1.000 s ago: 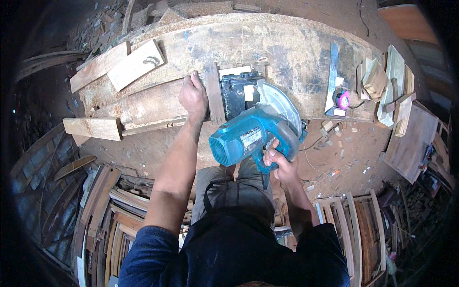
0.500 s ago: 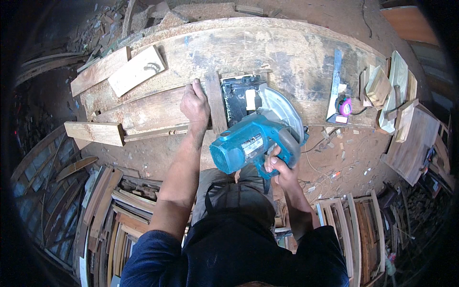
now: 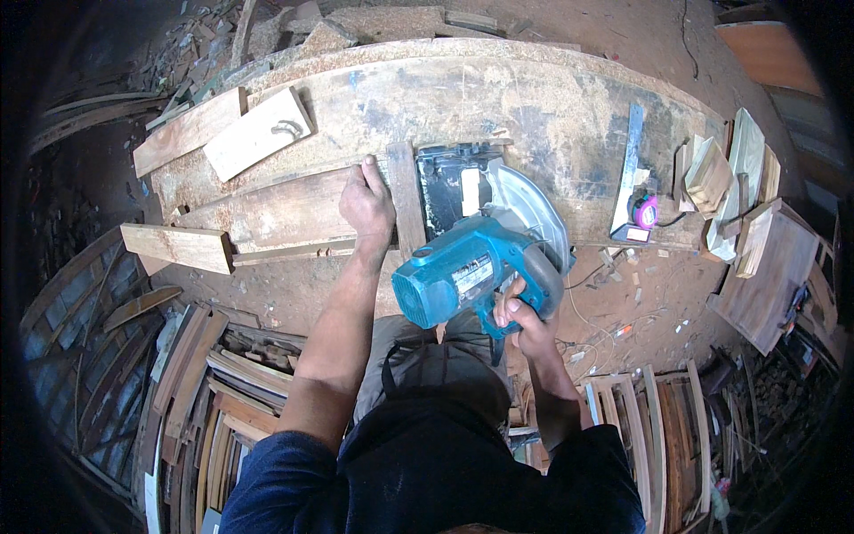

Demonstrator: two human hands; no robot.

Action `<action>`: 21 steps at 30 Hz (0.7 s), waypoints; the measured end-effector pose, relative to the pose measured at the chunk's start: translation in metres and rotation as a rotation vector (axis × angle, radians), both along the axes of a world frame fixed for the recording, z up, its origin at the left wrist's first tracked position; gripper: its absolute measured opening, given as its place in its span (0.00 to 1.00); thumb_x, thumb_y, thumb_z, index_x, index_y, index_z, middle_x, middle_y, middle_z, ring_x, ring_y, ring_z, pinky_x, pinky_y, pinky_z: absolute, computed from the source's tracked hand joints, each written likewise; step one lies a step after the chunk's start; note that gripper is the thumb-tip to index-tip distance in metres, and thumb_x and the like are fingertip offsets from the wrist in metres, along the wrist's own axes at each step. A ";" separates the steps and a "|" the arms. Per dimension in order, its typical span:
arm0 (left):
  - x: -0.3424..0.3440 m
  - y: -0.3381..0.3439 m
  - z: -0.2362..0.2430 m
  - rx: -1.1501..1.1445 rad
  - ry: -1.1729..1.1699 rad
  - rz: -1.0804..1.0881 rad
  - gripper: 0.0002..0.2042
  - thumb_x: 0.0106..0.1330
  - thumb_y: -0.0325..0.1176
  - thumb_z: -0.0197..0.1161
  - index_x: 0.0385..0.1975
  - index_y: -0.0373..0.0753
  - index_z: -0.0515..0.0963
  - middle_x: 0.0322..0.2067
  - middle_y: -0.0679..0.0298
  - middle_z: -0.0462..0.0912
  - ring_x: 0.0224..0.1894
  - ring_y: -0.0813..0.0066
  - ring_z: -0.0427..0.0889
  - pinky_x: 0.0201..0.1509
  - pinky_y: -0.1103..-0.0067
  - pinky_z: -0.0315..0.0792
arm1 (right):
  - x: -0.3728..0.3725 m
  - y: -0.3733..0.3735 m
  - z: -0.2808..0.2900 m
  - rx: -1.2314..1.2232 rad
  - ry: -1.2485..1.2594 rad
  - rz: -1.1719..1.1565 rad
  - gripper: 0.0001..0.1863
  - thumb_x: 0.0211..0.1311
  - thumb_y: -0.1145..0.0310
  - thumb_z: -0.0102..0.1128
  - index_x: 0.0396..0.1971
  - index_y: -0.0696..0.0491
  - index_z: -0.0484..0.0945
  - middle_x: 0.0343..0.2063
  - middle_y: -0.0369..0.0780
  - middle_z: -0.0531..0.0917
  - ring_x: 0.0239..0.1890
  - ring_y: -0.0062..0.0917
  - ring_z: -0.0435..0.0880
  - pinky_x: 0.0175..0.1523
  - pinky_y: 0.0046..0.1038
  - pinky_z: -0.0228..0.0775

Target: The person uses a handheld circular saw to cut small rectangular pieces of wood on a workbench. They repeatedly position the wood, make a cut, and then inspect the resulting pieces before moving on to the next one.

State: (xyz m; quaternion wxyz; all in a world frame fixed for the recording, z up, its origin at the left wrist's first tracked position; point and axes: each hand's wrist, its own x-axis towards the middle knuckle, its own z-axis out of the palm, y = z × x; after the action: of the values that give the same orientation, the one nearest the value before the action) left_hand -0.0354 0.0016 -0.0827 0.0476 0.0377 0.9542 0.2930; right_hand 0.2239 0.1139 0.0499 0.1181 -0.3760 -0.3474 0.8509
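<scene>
My right hand is wrapped round the rear handle of a teal circular saw. The saw's black base plate lies over the plank, its left edge along a dark wooden strip set crosswise. My left hand rests on the brown plank just left of that strip, fingers curled under and thumb pointing away from me. What those fingers grip is hidden. The clear guard covers the saw's right side, and the blade's contact with the wood is out of sight.
Two offcut boards lie at the bench's far left, and a short board juts from its near left edge. A blue-bladed square and a pink tape measure lie right. Cut blocks stand beyond. Stacked timber flanks me.
The view has shifted slightly. Against the wooden strip, the saw sits a touch farther from me. My left hand keeps its place on the plank, and my right still grips the handle.
</scene>
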 end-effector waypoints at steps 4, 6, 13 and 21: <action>0.000 0.002 -0.003 0.002 -0.008 0.054 0.27 0.78 0.50 0.49 0.21 0.36 0.77 0.18 0.45 0.77 0.22 0.43 0.78 0.29 0.56 0.67 | 0.001 0.001 -0.006 0.011 0.018 0.012 0.12 0.62 0.75 0.61 0.43 0.55 0.70 0.24 0.40 0.75 0.23 0.26 0.76 0.32 0.31 0.71; 0.000 0.002 -0.001 -0.006 -0.015 0.044 0.27 0.78 0.50 0.48 0.20 0.36 0.77 0.17 0.45 0.77 0.22 0.43 0.78 0.28 0.56 0.67 | -0.001 0.001 -0.007 0.011 0.029 0.009 0.12 0.62 0.74 0.62 0.43 0.55 0.70 0.24 0.40 0.75 0.23 0.25 0.76 0.32 0.31 0.71; -0.001 0.000 -0.003 -0.008 -0.013 -0.007 0.25 0.78 0.48 0.50 0.21 0.37 0.77 0.18 0.45 0.78 0.22 0.43 0.78 0.27 0.57 0.68 | -0.011 0.006 -0.003 0.027 0.019 0.003 0.13 0.62 0.74 0.62 0.44 0.55 0.70 0.23 0.40 0.75 0.22 0.25 0.75 0.31 0.31 0.71; -0.001 0.001 0.001 0.000 0.017 -0.025 0.23 0.78 0.46 0.51 0.22 0.36 0.76 0.18 0.45 0.77 0.22 0.43 0.78 0.27 0.58 0.69 | -0.023 0.011 0.002 0.041 0.007 0.004 0.13 0.61 0.73 0.63 0.42 0.55 0.70 0.22 0.39 0.75 0.21 0.25 0.75 0.30 0.30 0.70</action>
State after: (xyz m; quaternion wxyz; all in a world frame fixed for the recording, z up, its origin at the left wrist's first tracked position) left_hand -0.0368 0.0028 -0.0821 0.0433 0.0523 0.9540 0.2919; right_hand 0.2014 0.1250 0.0519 0.1251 -0.3700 -0.3651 0.8451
